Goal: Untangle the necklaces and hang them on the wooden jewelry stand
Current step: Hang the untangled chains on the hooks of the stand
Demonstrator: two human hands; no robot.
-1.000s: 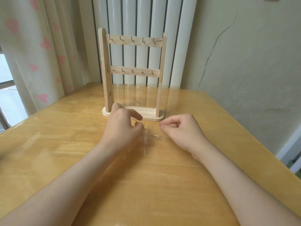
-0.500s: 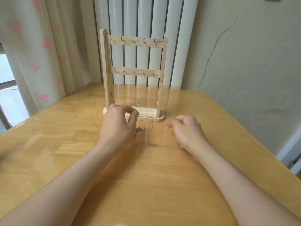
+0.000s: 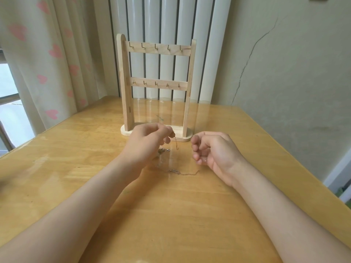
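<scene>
**Table, near zone.** On the table, a bar pendant is lying flat. Its fine chain is trailing off to the right, so the long axis is running left to right, and it ends close to the right wrist.

**Right hand.** The right hand is hovering just beyond and to the right of that strand. The palm is facing left and the fingers are loosely curled, gripping nothing that can be seen.

**Left hand.** The left hand is sitting level with it on the left. Thumb and forefinger are pinching a second chain, which is hanging down toward the tabletop. Whether its free end is touching the table cannot be told.

**Loose item.** A small clasp cluster is resting beside the left hand's fingers. Its link to either chain cannot be told.

**Judgement.** The pendant strand is lying nearer the right hand, and across its reach rather than pointing at it.

**Far zone.** The wooden jewelry stand is standing upright directly beyond the pinch. Its hooks on both rails are carrying nothing, so the pinched strand is facing a move up and away.
</scene>
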